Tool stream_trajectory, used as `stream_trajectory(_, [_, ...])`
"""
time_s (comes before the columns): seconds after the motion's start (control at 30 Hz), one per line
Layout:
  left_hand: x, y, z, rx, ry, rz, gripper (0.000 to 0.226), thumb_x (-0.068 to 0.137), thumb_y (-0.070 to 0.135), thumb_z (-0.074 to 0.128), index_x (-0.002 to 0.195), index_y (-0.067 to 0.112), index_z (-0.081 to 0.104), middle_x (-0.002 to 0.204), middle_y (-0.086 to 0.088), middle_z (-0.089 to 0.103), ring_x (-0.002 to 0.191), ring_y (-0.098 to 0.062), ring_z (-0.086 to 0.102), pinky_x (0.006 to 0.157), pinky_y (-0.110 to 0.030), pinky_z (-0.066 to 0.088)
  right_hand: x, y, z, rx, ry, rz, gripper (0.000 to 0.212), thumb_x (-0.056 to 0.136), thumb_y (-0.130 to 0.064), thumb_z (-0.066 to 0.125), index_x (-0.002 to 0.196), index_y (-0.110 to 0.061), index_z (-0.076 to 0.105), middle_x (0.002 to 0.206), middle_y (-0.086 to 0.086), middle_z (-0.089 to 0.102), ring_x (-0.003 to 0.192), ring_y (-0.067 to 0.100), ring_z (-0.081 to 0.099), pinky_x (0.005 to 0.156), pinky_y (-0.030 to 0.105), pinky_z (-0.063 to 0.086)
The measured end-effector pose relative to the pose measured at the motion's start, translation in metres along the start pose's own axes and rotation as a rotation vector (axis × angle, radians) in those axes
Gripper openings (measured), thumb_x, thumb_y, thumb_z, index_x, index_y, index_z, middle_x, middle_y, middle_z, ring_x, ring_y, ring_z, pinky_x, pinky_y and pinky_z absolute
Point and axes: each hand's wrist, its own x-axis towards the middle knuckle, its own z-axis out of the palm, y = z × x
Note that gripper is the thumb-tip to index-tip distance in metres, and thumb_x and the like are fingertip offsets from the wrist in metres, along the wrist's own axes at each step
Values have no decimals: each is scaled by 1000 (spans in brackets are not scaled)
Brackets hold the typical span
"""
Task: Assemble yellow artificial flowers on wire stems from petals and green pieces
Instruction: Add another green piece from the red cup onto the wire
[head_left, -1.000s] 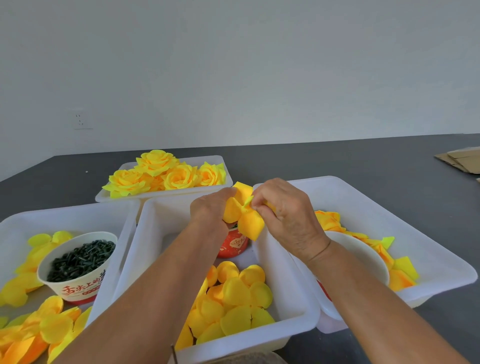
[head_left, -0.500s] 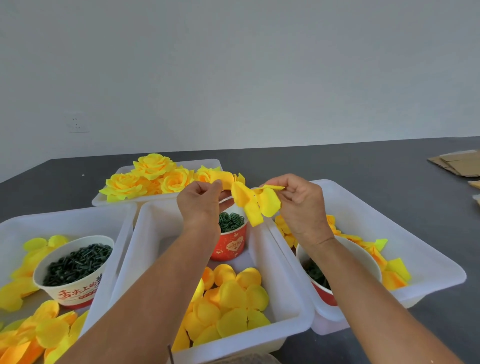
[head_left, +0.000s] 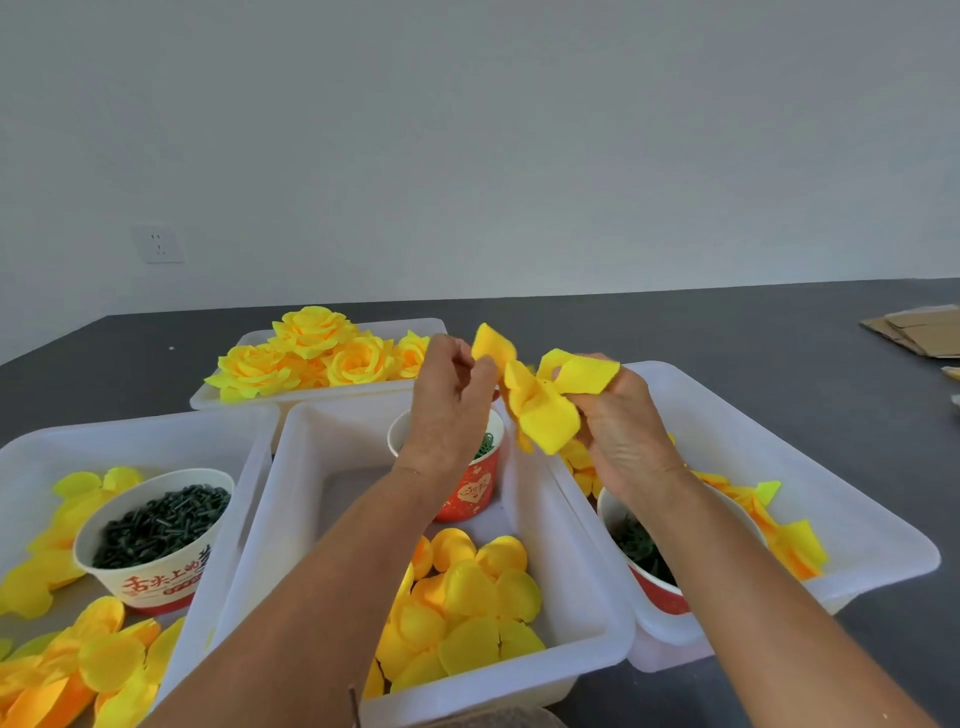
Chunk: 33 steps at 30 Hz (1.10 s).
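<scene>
Petal cluster (head_left: 540, 410): between hands, above middle tray (head_left: 291, 499); right hand (head_left: 623, 431) pinches it; left hand (head_left: 452, 400) pinches its upper petal.

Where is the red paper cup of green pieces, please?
Head view: the red paper cup stands at the far end of the middle white plastic tray, partly hidden behind the left hand.

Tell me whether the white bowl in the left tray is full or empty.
Nearly full: the white bowl in the left tray holds dark green pieces heaped almost to its rim.

Matt yellow cloth petals (head_left: 540, 410), glossy white plastic trays (head_left: 587, 618), printed paper cups (head_left: 156, 587), matt dark tabletop (head_left: 753, 332).
</scene>
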Motion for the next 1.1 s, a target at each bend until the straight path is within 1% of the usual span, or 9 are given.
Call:
stream_trajectory(0.17, [-4,3,1,-181,-175,-122,9,96,8,42,93,15,47,72,-1,58,68,-9,59,65,-30,52,0,1,-2,94,33,113,18,82,2,60,76,-14,67,65,1,69,58,15,65,50,26,52])
stream_trajectory(0.27, [-5,4,-2,-203,-389,-145,29,98,13,37,117,31,48,88,-8,64,81,-16,67,68,-30,57,2,0,-2,202,86,148,18,81,7,57,84,-8,66,63,5,69,50,16,63,45,24,50])
stream_trajectory(0.37, [-9,6,-1,-160,-480,-207,17,96,28,47,100,19,61,96,-6,66,83,-22,67,74,-37,56,2,-3,-4,227,152,119,19,81,8,56,82,-9,65,58,4,64,44,15,58,42,22,45])
stream_trajectory(0.53, [-12,4,-1,-46,-483,-126,11,83,15,66,81,5,64,74,2,68,68,-2,63,63,-16,51,3,-4,-10,236,187,41,18,75,4,66,75,-14,69,67,5,69,60,20,66,53,30,54])
stream_trajectory(0.63, [-8,6,-5,-132,-466,-183,19,78,6,68,79,-10,60,77,-13,63,71,-17,61,61,-19,50,6,-5,-12,202,227,39,24,74,5,67,69,-18,73,69,3,71,62,19,67,55,30,55])
stream_trajectory(0.8, [-5,2,-6,-86,-424,-162,50,74,-17,60,43,20,45,47,7,43,46,-5,44,49,-17,38,8,-2,-16,292,166,124,25,83,7,55,83,-13,70,74,4,73,66,17,69,53,25,55])
stream_trajectory(0.9, [-5,1,-7,65,-334,-83,38,71,-19,56,59,13,40,57,1,38,44,-1,39,45,-18,33,9,-1,-15,282,48,221,19,84,-6,59,99,-5,69,93,13,72,79,23,69,57,28,55])
stream_trajectory(1.0, [-6,-4,-7,125,-297,-59,31,73,-18,53,70,12,44,67,3,48,50,3,57,43,-10,39,9,-1,-10,320,-54,286,40,77,-35,61,104,-6,68,106,15,69,85,21,69,61,29,56])
stream_trajectory(1.1, [-5,-10,-7,144,-317,-41,27,81,-10,57,73,13,47,78,-3,58,63,-9,69,55,-18,51,7,1,-9,253,-79,275,35,73,-31,67,99,-8,71,102,12,71,87,19,69,68,30,56])
